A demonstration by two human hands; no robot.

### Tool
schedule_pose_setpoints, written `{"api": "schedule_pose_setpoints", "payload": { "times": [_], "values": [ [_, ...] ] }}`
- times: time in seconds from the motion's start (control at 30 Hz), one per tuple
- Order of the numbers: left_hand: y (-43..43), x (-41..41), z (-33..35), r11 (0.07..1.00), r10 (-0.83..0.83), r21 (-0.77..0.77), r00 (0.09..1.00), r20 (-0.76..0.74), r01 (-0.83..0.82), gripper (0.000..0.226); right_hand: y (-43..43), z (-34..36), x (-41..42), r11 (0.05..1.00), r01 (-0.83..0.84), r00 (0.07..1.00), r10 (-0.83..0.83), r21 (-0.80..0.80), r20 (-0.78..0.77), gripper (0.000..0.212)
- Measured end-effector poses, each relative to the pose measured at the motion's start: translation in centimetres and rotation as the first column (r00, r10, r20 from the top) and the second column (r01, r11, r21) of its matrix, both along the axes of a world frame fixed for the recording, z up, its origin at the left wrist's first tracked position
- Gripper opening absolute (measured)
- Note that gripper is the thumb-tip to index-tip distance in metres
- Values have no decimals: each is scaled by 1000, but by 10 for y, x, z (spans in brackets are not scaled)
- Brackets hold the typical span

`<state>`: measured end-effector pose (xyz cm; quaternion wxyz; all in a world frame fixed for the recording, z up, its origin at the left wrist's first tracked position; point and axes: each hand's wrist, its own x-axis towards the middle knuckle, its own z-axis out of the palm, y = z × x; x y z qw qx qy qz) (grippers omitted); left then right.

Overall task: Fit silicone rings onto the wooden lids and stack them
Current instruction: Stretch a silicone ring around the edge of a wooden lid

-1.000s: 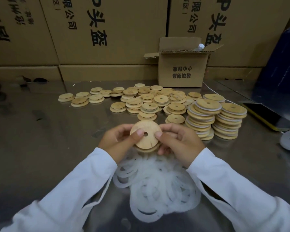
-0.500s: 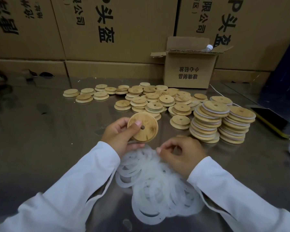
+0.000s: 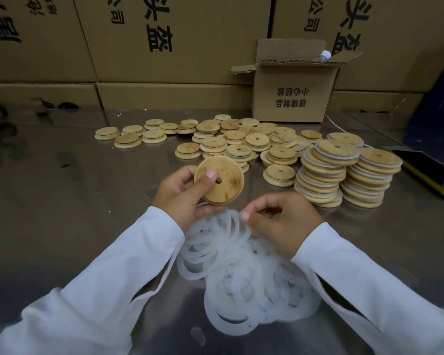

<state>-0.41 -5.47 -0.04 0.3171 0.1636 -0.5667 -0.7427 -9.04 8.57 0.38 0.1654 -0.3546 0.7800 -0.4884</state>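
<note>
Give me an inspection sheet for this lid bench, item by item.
Surface: scuffed grey metal table, reflective.
Job's things: round wooden lid with centre hole, in hand; pile of translucent white silicone rings nearest; two stacks of ringed lids on the right; loose bare lids spread behind.
Clutter: small open cardboard box, bottle cap showing inside.
Hands: left hand grips the lid; right hand curled over the pile, apparently pinching a ring.
Cables: thin white cable beside the box.
Surroundings: large printed cardboard cartons along the back.
</note>
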Motion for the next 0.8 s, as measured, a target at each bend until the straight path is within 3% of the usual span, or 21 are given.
{"api": "schedule_pose_setpoints", "payload": {
  "times": [0.1,0.23,0.3,0.4,0.5,0.63,0.7,0.73,0.8],
  "values": [
    [0,1,1,1000,-1,27,1000,-7,1,16,4,7,-5,997,66,998,-66,-36,-6,24],
    [-1,0,2,995,47,85,998,31,-50,13,9,18,-13,963,146,978,-175,-227,-117,22],
    [0,0,1,992,60,108,997,53,-65,14,10,21,-14,931,96,992,-119,-351,-46,19],
    [5,3,0,992,10,127,996,93,-22,14,10,22,-10,886,-51,983,125,-461,132,9],
    [14,5,1,988,-90,136,988,122,74,12,8,19,-8,872,-131,944,256,-472,209,12],
    [24,7,7,969,-183,194,973,138,155,19,5,15,-8,894,-18,981,103,-448,166,12],
    [26,7,8,959,-223,214,962,159,187,42,4,15,-8,900,-1,989,67,-436,135,16],
    [26,7,8,958,-243,199,956,167,209,52,4,15,-8,901,-2,990,63,-433,126,15],
    [28,9,6,964,-258,101,954,151,245,47,4,16,-7,898,3,988,64,-440,137,15]
  ]
}}
